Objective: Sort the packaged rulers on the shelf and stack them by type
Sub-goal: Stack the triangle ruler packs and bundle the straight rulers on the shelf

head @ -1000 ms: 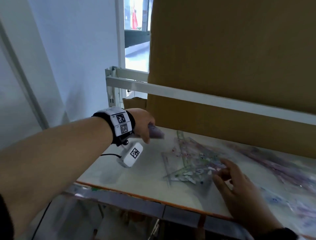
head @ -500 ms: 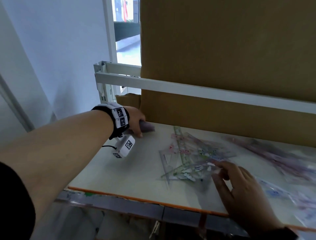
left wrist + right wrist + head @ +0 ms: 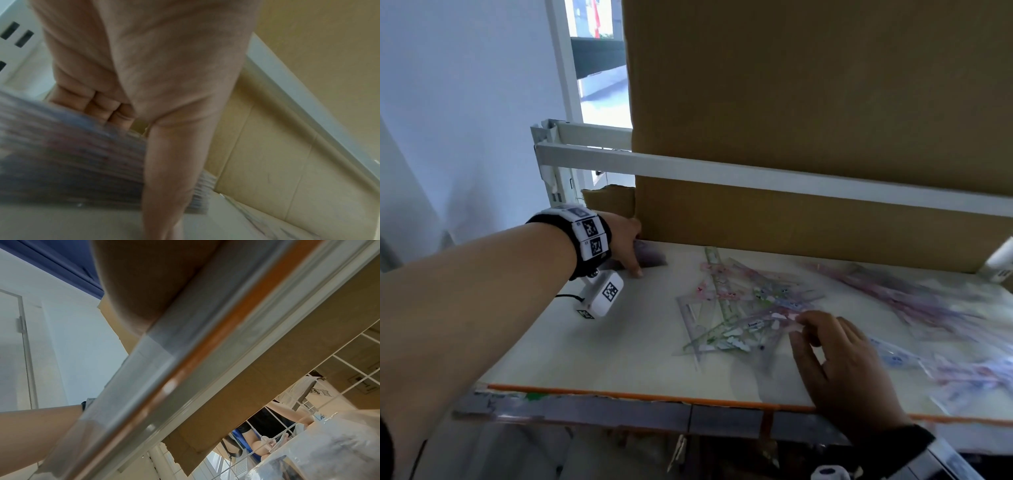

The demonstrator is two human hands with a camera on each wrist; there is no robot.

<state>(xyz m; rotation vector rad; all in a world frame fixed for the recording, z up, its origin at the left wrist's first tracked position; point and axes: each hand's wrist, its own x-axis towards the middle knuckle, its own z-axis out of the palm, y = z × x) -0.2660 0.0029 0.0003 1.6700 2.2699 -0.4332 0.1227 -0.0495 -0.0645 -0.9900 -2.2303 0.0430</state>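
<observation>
Left hand has pushed the blurred purplish ruler bundle back.

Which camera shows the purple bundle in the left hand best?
The left wrist view: the purple bundle fills the frame, the left hand gripping it, stacked edges visible, though blurred. The head view shows only its tip past the hand. The right wrist view shows none of it.
</observation>
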